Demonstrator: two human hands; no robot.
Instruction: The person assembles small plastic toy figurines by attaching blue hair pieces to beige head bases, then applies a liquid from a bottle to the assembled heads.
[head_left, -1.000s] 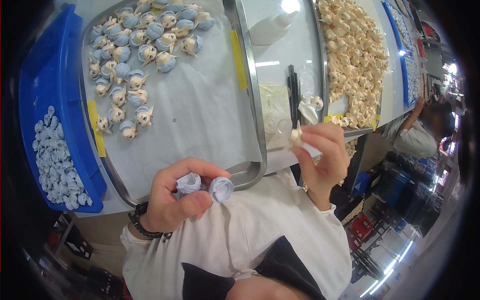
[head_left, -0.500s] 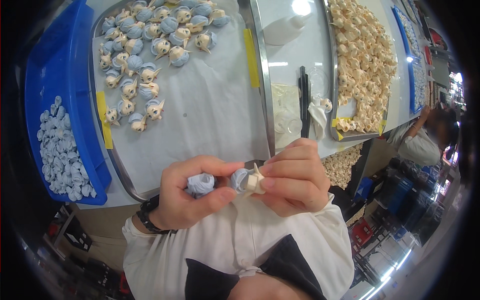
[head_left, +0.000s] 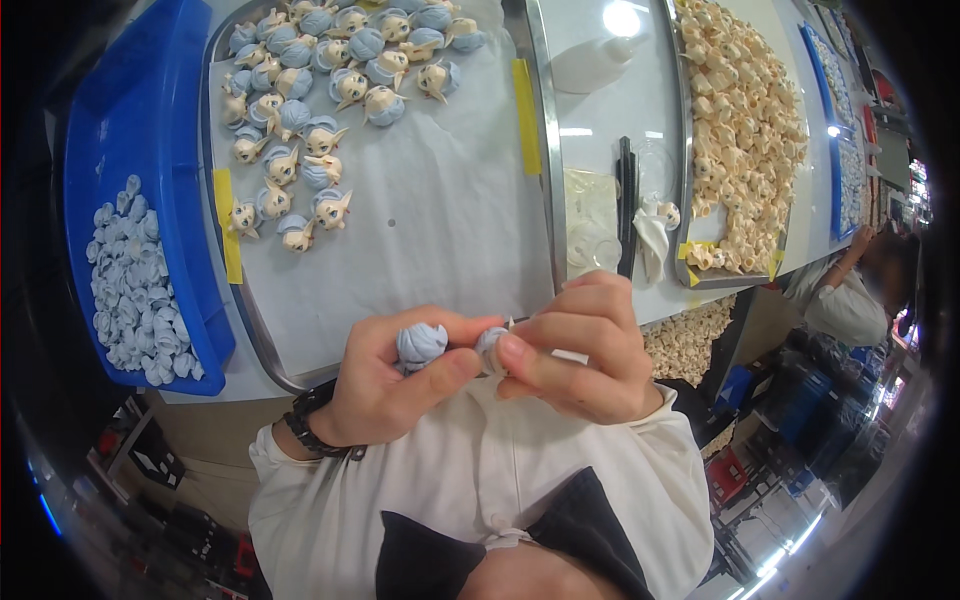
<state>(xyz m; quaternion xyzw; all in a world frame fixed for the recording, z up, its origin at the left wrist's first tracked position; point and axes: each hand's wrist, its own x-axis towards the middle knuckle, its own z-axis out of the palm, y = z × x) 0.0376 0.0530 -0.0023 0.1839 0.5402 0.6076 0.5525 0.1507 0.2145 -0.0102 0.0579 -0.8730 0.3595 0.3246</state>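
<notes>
In front of my chest, my two hands meet at a small doll head (head_left: 490, 343), its blue-grey hair piece facing up between the fingertips. Thumb and fingers of my right hand (head_left: 585, 350) press on it from the right, covering most of the cream face part. From the other side my left hand (head_left: 400, 375) pinches the same head with thumb and forefinger. A second blue-grey hair piece (head_left: 421, 344) is tucked in the curl of my left hand. Beyond the hands, a paper-lined metal tray (head_left: 440, 220) bears several assembled doll heads (head_left: 348, 88) at its far left.
At the left stands a blue bin (head_left: 140, 90) with a heap of hair pieces (head_left: 145, 290). Another tray at the right holds many cream face parts (head_left: 745, 140). Between the trays lie a white bottle (head_left: 592, 65), black sticks (head_left: 627, 205) and a cloth (head_left: 652, 250). A co-worker (head_left: 845, 300) sits far right.
The doll head has been turned: its cream part showed before and now lies mostly behind my right fingers. The spare hair piece has shifted in my left hand. The whole view has moved slightly.
</notes>
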